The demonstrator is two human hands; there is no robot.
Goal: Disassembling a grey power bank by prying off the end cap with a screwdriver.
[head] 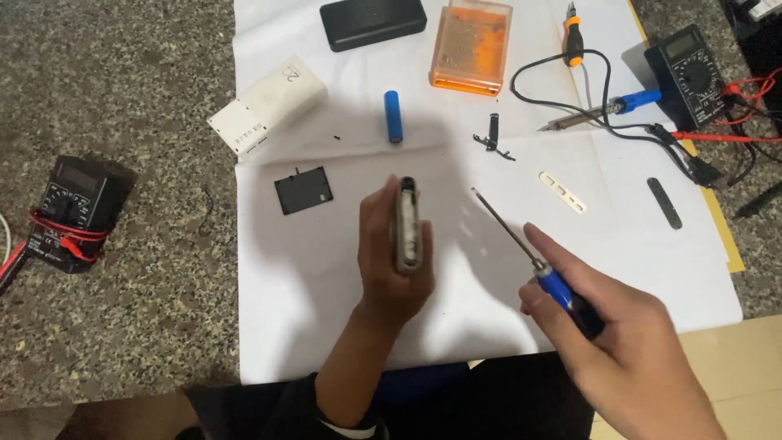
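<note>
My left hand [389, 265] grips a slim grey device casing [407, 224], held on edge above the white sheet [342, 269]. My right hand [607, 342] holds a blue-handled screwdriver [533, 261]; its thin shaft points up and left, the tip a short way right of the casing and not touching it. A blue cylindrical cell [393, 116] lies on the sheet beyond the casing. A small black square panel [303, 190] lies to the left of my left hand.
On the sheet: a white box [267, 106], a black case [372, 21], an orange plastic box [472, 45], a soldering iron [599, 110] with cable, an orange screwdriver [573, 33], small strips. Multimeters sit at far right [688, 73] and on the stone floor at left [75, 208].
</note>
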